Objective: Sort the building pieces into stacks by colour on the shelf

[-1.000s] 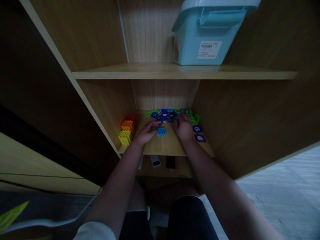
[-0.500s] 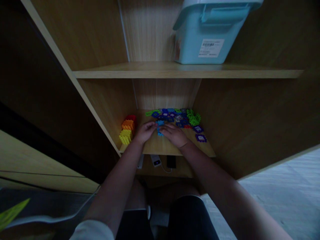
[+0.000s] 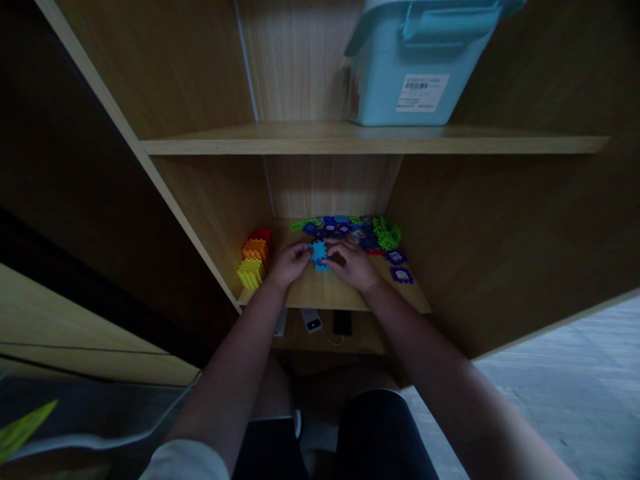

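Note:
A light blue interlocking tile [image 3: 319, 251] with notched edges is held above the shelf board. My left hand [image 3: 291, 261] pinches its left edge between thumb and fingers. Close to its right side is my right hand [image 3: 354, 267], its thumb and forefinger curved and apart; whether a fingertip touches the tile I cannot make out. Just below lies another light blue piece [image 3: 323, 267], partly covered by the upper tile and my right thumb. Left of my hands stand yellow interlocking tiles [image 3: 251, 273], orange tiles [image 3: 255, 250] and red tiles [image 3: 262, 235] in stacks.
Purple tiles [image 3: 401, 275] and a bright green cluster [image 3: 386, 235] lie along the back and right of the shelf [image 3: 320, 293]. A lidded blue bin [image 3: 385, 87] stands on the shelf above. Below are a white device [image 3: 311, 319] with a cable and a dark flat object [image 3: 343, 323].
My right hand has drawn back from over the blue piece, its thumb and forefinger parting. More of the blue tile now shows, turned flatter toward me. My left hand stays in place.

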Motion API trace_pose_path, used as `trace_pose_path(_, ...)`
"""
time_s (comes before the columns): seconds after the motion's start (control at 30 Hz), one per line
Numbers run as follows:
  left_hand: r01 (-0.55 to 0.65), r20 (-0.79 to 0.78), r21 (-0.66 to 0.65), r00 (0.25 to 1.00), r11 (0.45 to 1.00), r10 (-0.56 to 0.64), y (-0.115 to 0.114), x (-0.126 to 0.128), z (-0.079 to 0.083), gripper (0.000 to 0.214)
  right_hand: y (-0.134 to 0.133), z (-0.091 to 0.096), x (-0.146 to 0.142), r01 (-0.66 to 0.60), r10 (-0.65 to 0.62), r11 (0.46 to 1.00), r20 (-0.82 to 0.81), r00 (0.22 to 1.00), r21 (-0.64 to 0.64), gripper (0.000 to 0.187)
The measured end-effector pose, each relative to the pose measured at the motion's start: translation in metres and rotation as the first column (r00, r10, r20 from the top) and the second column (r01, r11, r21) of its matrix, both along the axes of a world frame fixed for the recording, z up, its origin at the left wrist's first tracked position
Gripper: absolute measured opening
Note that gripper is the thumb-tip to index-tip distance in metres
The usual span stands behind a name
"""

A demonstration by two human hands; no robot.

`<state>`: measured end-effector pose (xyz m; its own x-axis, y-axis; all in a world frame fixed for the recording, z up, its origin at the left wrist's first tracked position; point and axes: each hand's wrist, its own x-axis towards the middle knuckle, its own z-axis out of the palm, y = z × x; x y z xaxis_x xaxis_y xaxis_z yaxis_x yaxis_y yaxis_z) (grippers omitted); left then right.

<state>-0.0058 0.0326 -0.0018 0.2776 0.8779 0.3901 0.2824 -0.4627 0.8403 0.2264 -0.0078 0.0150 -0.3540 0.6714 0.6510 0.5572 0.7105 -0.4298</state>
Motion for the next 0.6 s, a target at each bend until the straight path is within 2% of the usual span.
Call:
trace_pose_path(0.23, 0.004, -0.050, 0.011, 0.999, 1.000, -0.003, 0.002, -0.001, -0.003, 0.041, 0.006, -0.008, 0.001, -0.056, 0.057, 0.998, -0.075, 0.996, 0.006, 0.018)
trace_pose_path(0.37, -0.030, 0.033, 0.064, 0.999, 0.998, 0.028, 0.004, 0.001, -0.005, 0.041, 0.017, -0.021, 0.009, -0.048, 0.030, 0.996, -0.222, 0.975, -0.079, 0.032)
trace_pose_path(0.47, 0.018, 0.043, 0.063, 0.999, 0.998, -0.021, 0.006, 0.001, -0.007, 0.066, 0.023, -0.030, 0.017, -0.041, 0.001, 0.987, -0.255, 0.967, -0.153, 0.035)
trace_pose_path(0.53, 0.087, -0.030, 0.044, 0.996, 0.995, -0.085, 0.007, -0.001, -0.009, 0.088, 0.024, -0.033, 0.020, -0.048, 0.000, 0.983, -0.265, 0.964, -0.176, 0.034)
trace_pose_path(0.6, 0.139, -0.102, 0.032, 0.986, 0.990, -0.135, 0.008, -0.003, -0.009, 0.098, 0.024, -0.032, 0.021, -0.060, 0.007, 0.980, -0.269, 0.963, -0.189, 0.033)
